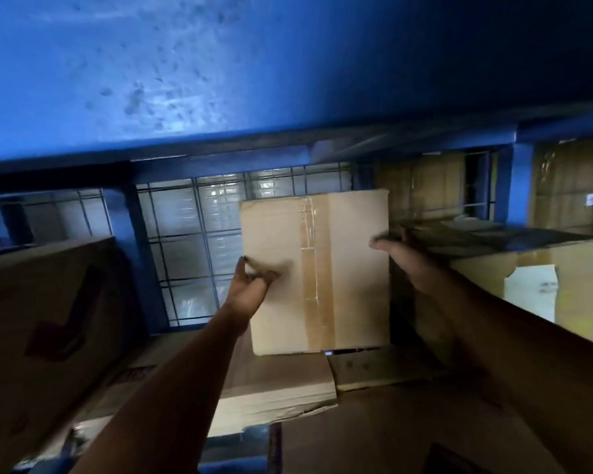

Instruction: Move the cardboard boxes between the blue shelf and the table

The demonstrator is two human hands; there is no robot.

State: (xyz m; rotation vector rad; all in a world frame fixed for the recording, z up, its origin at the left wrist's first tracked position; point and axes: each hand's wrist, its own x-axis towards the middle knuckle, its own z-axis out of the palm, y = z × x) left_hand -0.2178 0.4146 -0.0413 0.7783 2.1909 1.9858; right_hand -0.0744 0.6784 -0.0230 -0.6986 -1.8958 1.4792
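A small tan cardboard box (343, 268) with a strip of clear tape down its middle stands inside the blue shelf (220, 80), in the centre of the head view. My left hand (250, 282) presses against the box's left face, fingers blurred. My right hand (401, 258) is on the box's right edge, thumb at the front. Both arms reach forward into the shelf bay. The box rests above flattened cardboard sheets (281, 388) on the shelf floor.
A large box with dark red tape (48, 336) stands at the left. A large open box with a white label (534, 292) is at the right. Blue wire mesh (192, 241) closes the back of the bay. More boxes (428, 189) sit behind.
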